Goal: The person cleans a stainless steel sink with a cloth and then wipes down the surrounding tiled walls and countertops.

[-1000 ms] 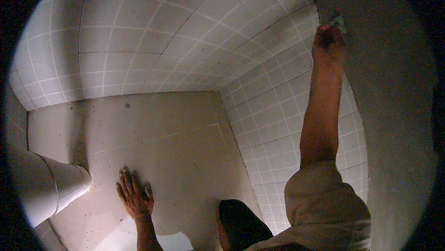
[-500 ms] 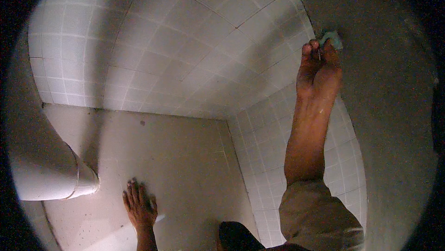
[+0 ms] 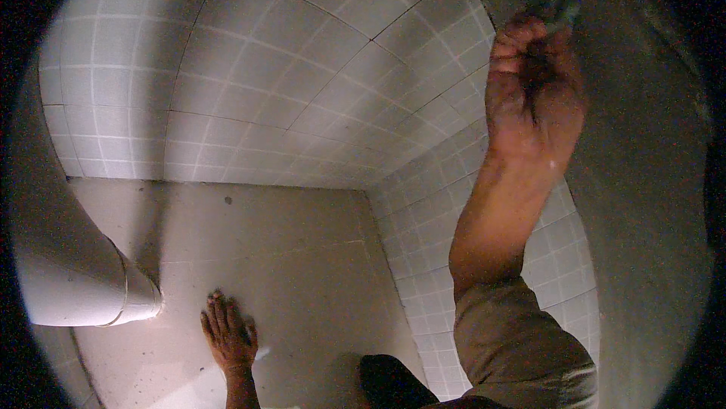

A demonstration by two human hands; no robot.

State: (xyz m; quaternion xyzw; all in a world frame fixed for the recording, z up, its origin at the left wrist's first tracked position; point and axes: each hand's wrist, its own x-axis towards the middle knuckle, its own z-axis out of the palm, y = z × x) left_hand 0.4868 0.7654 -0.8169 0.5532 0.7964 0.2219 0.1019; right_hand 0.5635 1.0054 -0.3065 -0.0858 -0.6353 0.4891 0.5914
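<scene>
My left hand (image 3: 231, 337) rests open on the beige floor (image 3: 287, 258), fingers spread and pointing away from me. My right arm stretches up to the plain grey surface (image 3: 635, 205) on the right, where my right hand (image 3: 535, 88) is curled, palm toward the camera, on a pale green cloth or pad (image 3: 558, 7) that is blurred and partly hidden by my fingers. The hand is just beside the edge where the white tiled wall (image 3: 318, 46) meets the grey surface.
A thick white pipe (image 3: 91, 295) meets the floor at left, casting a shadow. Square tiles line the wall ahead and the wall (image 3: 412, 258) along the right. My dark-clad knee (image 3: 389, 379) shows at the bottom.
Since half a second ago, my right hand has moved upward along the grey surface with the green item, and the forearm is more bent. My left hand stays on the floor.
</scene>
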